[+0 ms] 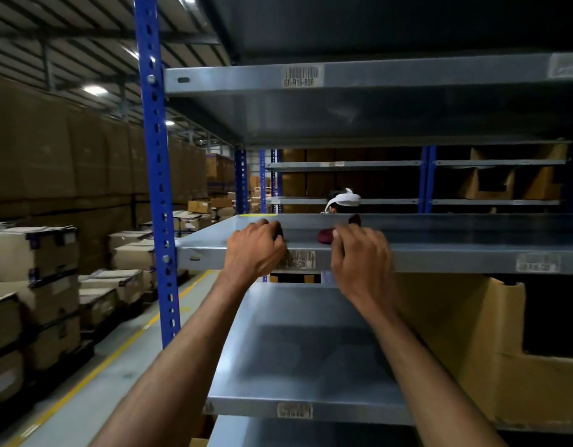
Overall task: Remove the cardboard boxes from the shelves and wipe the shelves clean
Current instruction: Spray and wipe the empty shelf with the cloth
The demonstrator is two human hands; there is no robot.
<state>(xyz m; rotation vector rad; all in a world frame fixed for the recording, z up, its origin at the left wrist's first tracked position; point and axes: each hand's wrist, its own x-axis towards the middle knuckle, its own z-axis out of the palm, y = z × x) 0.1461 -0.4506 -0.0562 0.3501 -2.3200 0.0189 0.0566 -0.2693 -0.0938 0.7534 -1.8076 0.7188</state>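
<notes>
Item: my left hand (254, 248), fingers curled over the metal shelf (440, 258) lip. My right hand (359, 259) grips a maroon cloth (325, 236) there. Cardboard box (465, 343): one shelf lower, right, open-topped.

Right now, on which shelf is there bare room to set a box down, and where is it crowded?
The lower shelf is bare from the blue upright to the cardboard box on its right. The hand-level shelf looks bare right of the right hand. It is crowded between both hands, where the dark red cloth lies.
</notes>
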